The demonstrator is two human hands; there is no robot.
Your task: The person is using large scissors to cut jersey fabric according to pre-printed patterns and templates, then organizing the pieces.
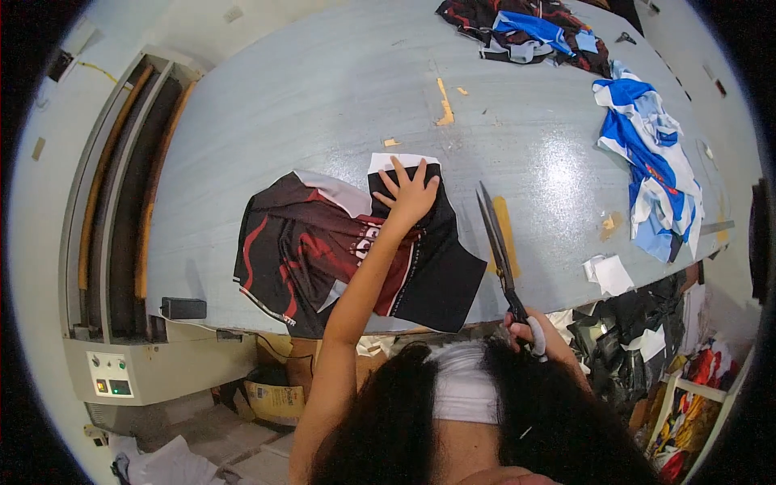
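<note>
My left hand lies with fingers spread on a black fabric piece with a white strip at its top. Beside it, partly under my forearm, is dark red and black printed fabric with pale patches, its folded layers overlapping. My right hand is closed on the handles of long black scissors near the table's front edge. The scissor blades point away from me over the table, right of the black piece, and look slightly parted. Dark hair and a white band fill the lower middle, hiding part of my right arm.
The pale table holds a dark garment heap, blue-white fabric, white scraps and a small black block. A long machine stands left. Below the right edge are black bags and a rack of colourful cloth.
</note>
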